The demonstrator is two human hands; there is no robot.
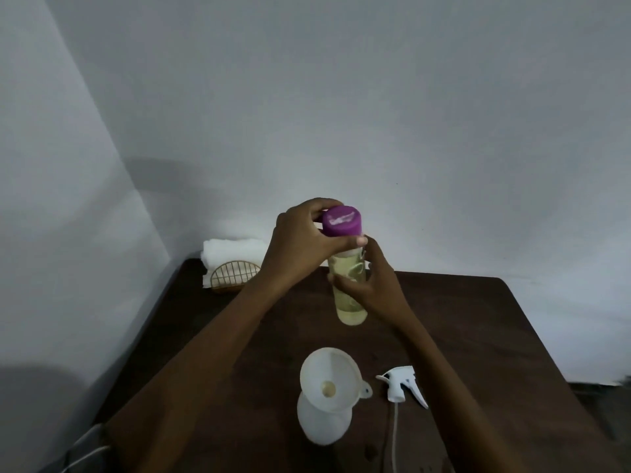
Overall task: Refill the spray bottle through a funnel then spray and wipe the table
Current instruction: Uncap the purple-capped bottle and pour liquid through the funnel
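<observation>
- left hand [304, 237]: fingers and thumb curled round the round purple plastic cap [341, 221] from its left side; the grip suits twisting the cap, judged to be the unscrewing step before pouring.
- right hand [372, 285]: wrapped round the middle of the tall clear plastic refill bottle of pale yellow liquid [351, 310], holding it upright and clear of the table top; judged to brace the body against the turn of the cap.
- refill bottle: cap on, so no liquid has left it at this moment; raised above the far middle of the table, behind the funnel.
- white plastic funnel [329, 377]: seated in the neck of the squat white opaque spray bottle [321, 425], mouth up, ready to receive the pour; it stands on the near part of the table, in front of the hands.
- white trigger spray head [401, 384]: lying on its side just right of the funnel, its thin dip tube [395, 435] trailing toward the viewer; set aside so that the neck is free.
- folded white towel [232, 250]: at the far left corner, behind a gold wire basket [234, 273]; judged to be kept for wiping, well apart from the pour.
- dark brown wooden table [495, 336]: bears all of the above.
- risk, as judgement: the funnel sits tilted on a light bottle and could tip under a fast pour.
</observation>
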